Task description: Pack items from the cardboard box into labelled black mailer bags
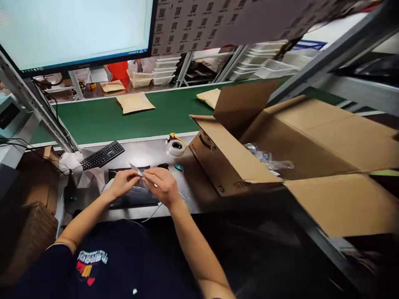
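Note:
My left hand (124, 182) and my right hand (162, 185) meet over the metal bench, fingertips pinched on a small white label (136, 169). Both hands are closed on it. Beneath them lies a dark plastic-wrapped package (137, 197), partly hidden by my hands. To the left of my left hand, crumpled white paper (90, 176) trails down from beside a black keyboard (102, 155). Beyond my right hand stands a tape dispenser (175, 146) with a clear roll. A small green round thing (178, 167) sits near my right hand.
A large open cardboard box (212, 166) with clear plastic inside stands to the right, flaps spread. Behind the bench runs a green conveyor belt (171, 107) carrying padded envelopes (136, 102). A monitor (77, 31) hangs at upper left. A person in orange (119, 71) is beyond the belt.

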Action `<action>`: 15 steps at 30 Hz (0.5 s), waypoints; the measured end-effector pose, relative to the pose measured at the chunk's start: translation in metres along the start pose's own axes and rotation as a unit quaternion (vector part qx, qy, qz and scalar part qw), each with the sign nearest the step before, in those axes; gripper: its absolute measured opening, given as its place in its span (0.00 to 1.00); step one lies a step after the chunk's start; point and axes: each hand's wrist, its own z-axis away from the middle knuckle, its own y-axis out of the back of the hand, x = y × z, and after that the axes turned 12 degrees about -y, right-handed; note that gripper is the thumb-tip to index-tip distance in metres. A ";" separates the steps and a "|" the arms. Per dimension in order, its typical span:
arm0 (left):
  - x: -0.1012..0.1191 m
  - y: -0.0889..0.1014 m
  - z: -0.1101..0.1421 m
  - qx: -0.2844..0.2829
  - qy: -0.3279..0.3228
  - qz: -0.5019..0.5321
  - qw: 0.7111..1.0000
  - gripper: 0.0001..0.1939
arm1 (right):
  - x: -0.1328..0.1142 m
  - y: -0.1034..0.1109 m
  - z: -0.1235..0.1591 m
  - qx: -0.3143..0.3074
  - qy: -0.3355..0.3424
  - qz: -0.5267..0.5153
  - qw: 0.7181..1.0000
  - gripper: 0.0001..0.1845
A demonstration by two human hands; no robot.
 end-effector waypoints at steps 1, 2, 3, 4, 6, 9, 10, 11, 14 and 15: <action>0.003 -0.003 0.003 -0.022 -0.015 -0.021 0.999 0.09 | 0.000 0.009 0.001 -0.039 -0.006 -0.009 0.999 0.07; 0.006 -0.007 0.006 -0.040 -0.029 -0.039 0.998 0.09 | 0.000 0.017 0.002 -0.067 -0.019 -0.016 0.997 0.07; 0.009 -0.011 0.008 -0.052 -0.041 -0.050 0.997 0.09 | -0.001 0.023 0.004 -0.087 -0.031 -0.023 0.995 0.07; 0.011 -0.014 0.011 -0.061 -0.051 -0.054 0.995 0.09 | -0.001 0.028 0.006 -0.105 -0.043 -0.033 0.993 0.08; 0.014 -0.021 0.017 -0.072 -0.056 -0.046 0.995 0.10 | -0.003 0.034 0.012 -0.140 -0.073 -0.074 0.985 0.09; 0.018 -0.027 0.031 -0.067 -0.024 -0.020 0.997 0.10 | -0.005 0.033 0.025 -0.191 -0.171 -0.174 0.951 0.11; 0.018 -0.029 0.036 -0.059 -0.007 -0.016 0.998 0.10 | -0.005 0.030 0.030 -0.198 -0.217 -0.209 0.933 0.11; 0.018 -0.030 0.042 -0.050 0.012 -0.014 0.999 0.11 | -0.005 0.024 0.036 -0.200 -0.268 -0.239 0.912 0.11; 0.011 -0.031 0.066 -0.016 0.082 -0.014 0.996 0.11 | 0.002 -0.001 0.055 -0.192 -0.427 -0.313 0.826 0.12; 0.006 -0.029 0.076 0.001 0.111 -0.008 0.994 0.11 | 0.007 -0.010 0.063 -0.181 -0.483 -0.335 0.789 0.14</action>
